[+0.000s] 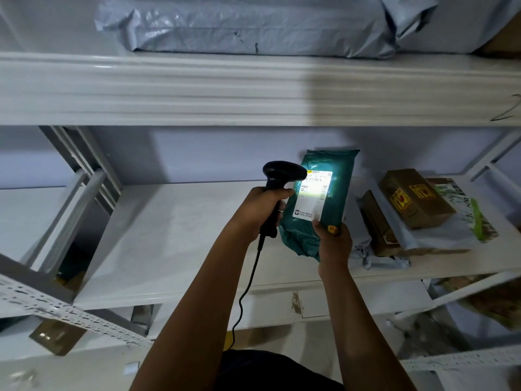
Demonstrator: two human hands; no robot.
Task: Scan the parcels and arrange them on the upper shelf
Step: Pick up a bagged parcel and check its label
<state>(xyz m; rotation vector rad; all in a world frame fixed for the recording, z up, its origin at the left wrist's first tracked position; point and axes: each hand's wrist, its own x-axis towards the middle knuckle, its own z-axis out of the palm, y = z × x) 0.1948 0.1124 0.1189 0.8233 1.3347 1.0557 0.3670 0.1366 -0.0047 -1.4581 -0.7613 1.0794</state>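
Your left hand is closed around the grip of the black corded barcode scanner, and its light falls bright on the white shipping label of the teal poly mailer. Your right hand grips that mailer by its lower edge, holding it up in front of the middle shelf, clear of the board. The glare looks strong on the label, so tilt the mailer slightly and draw the scanner back a little so the beam crosses the whole barcode. Keep the soft bag taut, since a crease across the bars could spoil the read. The upper shelf already carries a grey poly bag; the bare strip to its left looks like the place for this one. The cardboard boxes to your right wait on the middle shelf
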